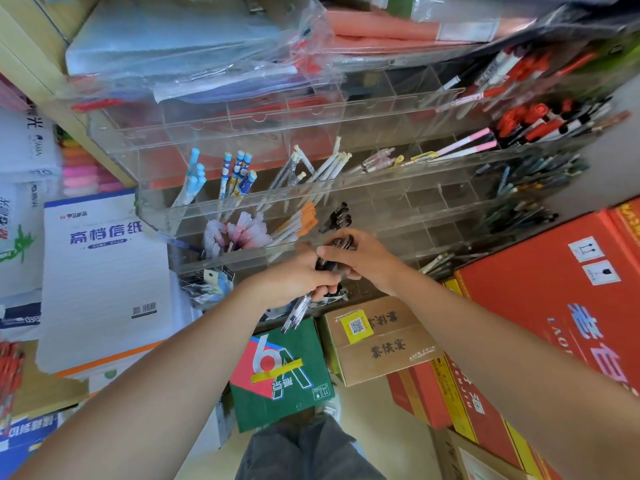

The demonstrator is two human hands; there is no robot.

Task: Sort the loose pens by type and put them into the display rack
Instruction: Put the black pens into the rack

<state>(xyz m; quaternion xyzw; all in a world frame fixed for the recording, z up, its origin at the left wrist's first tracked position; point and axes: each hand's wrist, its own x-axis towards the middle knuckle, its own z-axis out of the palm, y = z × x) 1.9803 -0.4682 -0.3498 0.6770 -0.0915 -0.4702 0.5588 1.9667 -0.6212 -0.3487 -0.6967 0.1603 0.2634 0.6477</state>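
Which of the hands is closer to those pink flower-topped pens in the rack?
Left. The left hand grips a bundle of pens just below and right of the pink flower-topped pens. The right hand holds the same bundle farther right, below the black pens.

Hands meeting right in front of the rack's lower tier

The left hand [294, 275] and right hand [360, 256] touch, both gripping one bundle of clear-barrelled black pens [299, 311] that pokes out below the left hand. The clear acrylic tiered display rack [242, 202] is just behind them. In it, black-capped pens [341, 216] sit right above the right hand, with orange-capped pens [306, 220] next compartment left. A green cardboard box [287, 393] lies under the left hand, a brown cardboard box [381, 344] under the right, and a white lined writing pad [104, 271] well off to the left.
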